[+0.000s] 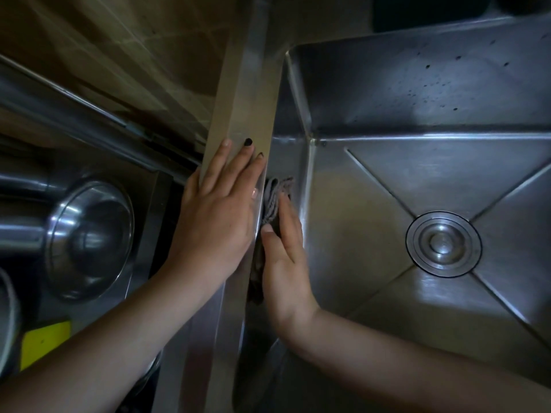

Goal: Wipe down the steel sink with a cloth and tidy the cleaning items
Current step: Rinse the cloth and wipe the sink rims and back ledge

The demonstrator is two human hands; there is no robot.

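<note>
Right hand [283, 263]: fingers straight, pressing cloth [272, 201] flat against sink [417, 93] wall for wiping. Left hand [217, 210]: lying flat on rim [238, 99], gripping nothing, likely bracing.

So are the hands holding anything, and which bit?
Only the grey cloth: the right hand presses its lower part flat against the sink wall with straight fingers, no grip. The left hand rests flat on the steel rim.

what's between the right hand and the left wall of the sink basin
The grey cloth: the right hand presses it flat against the sink wall, as the head view shows.
</note>
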